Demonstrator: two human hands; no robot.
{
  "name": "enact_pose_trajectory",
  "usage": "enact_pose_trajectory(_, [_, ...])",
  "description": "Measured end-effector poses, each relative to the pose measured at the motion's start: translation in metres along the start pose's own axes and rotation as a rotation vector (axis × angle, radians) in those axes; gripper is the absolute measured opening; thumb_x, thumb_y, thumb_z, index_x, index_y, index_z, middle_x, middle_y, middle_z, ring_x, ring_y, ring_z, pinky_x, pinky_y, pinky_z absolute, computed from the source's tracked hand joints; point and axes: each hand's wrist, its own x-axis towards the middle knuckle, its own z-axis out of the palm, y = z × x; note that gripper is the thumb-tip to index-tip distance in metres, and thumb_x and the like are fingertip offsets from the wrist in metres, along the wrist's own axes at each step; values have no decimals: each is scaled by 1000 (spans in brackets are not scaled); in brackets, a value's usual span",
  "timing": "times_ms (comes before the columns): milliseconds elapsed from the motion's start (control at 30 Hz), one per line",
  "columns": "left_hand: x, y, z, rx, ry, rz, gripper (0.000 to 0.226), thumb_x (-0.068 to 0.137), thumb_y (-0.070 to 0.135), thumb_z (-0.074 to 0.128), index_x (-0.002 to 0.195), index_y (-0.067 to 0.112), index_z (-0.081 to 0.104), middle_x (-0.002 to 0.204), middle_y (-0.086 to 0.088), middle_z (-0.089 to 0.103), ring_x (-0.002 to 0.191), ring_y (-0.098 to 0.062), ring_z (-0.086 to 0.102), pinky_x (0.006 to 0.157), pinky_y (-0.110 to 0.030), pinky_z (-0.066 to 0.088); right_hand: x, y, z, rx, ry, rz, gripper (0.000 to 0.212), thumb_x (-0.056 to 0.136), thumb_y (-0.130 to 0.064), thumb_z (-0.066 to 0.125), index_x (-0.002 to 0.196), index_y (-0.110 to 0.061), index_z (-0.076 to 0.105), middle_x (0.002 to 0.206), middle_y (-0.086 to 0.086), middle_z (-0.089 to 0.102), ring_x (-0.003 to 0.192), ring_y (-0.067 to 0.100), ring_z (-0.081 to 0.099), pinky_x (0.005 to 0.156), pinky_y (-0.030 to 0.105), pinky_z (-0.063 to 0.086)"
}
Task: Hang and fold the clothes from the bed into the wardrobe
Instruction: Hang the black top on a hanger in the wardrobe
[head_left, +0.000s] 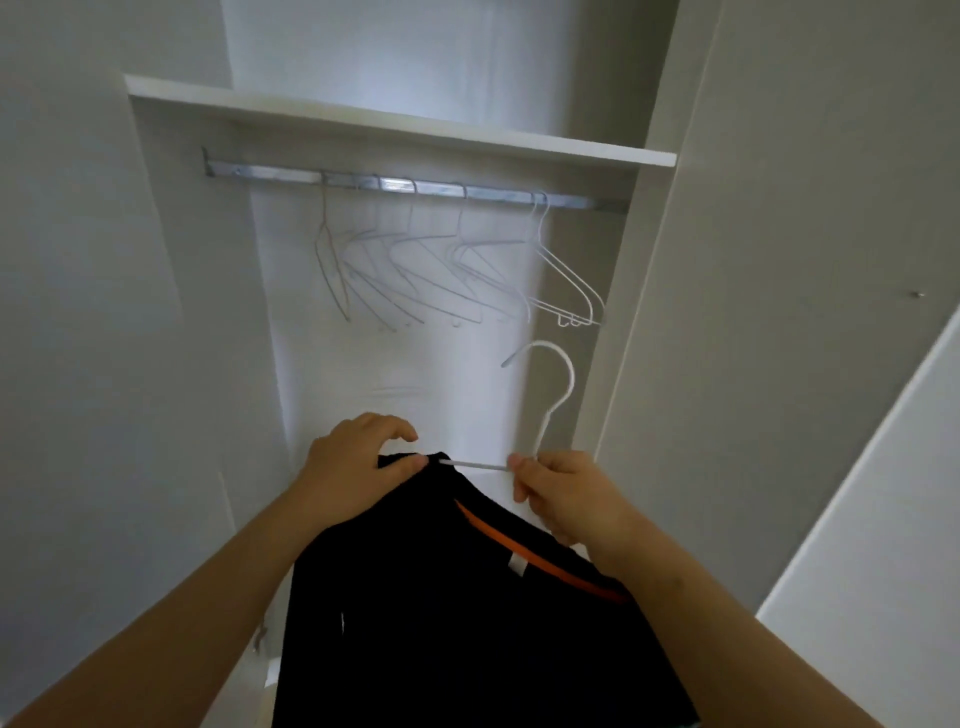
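A black garment (457, 613) with an orange neck lining hangs on a white hanger (556, 395) that I hold up before the open wardrobe. My left hand (358, 467) pinches the garment's shoulder at the hanger's left arm. My right hand (566, 493) grips the hanger just below its hook, which points up and left. Above, a metal rail (415, 184) carries several bare white hangers (441, 270). The held hook is well below the rail.
A white shelf (400, 124) runs above the rail. The wardrobe's side panels (727, 260) stand close on both sides, and an open white door (872, 519) edge juts in at the right. Rail space shows at the far left and far right.
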Motion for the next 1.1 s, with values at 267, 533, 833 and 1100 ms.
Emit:
enact_pose_trajectory(267, [45, -105, -58, -274, 199, -295, 12, 93, 36, 49, 85, 31, 56, 92, 11, 61, 84, -4, 56, 66, -18, 38, 109, -76, 99, 234, -473, 42, 18, 93, -6, 50, 108, -14, 58, 89, -1, 70, 55, 14, 62, 41, 21, 44])
enact_pose_trajectory(533, [94, -173, -107, -437, 470, -431, 16, 94, 24, 52, 79, 19, 55, 80, -1, 57, 81, -23, 55, 78, -32, 46, 201, -130, 179, 202, -605, 68, 54, 81, 6, 57, 125, -24, 47, 104, 17, 65, 36, 15, 41, 33, 20, 28])
enact_pose_trajectory(833, [175, -202, -137, -512, 587, -479, 9, 93, 16, 51, 89, 11, 58, 80, -1, 55, 80, -17, 51, 77, -28, 42, 323, -178, 221, 578, -444, 39, 22, 90, 10, 42, 106, -6, 43, 77, 15, 62, 34, 12, 50, 33, 17, 35])
enact_pose_trajectory(1100, [269, -237, -156, -500, 701, -533, 9, 92, 16, 54, 85, 16, 59, 102, -19, 65, 98, -33, 61, 87, -36, 48, 429, -225, 230, 758, -599, 8, 28, 91, 12, 38, 115, -4, 40, 99, 20, 59, 58, 26, 67, 41, 22, 50])
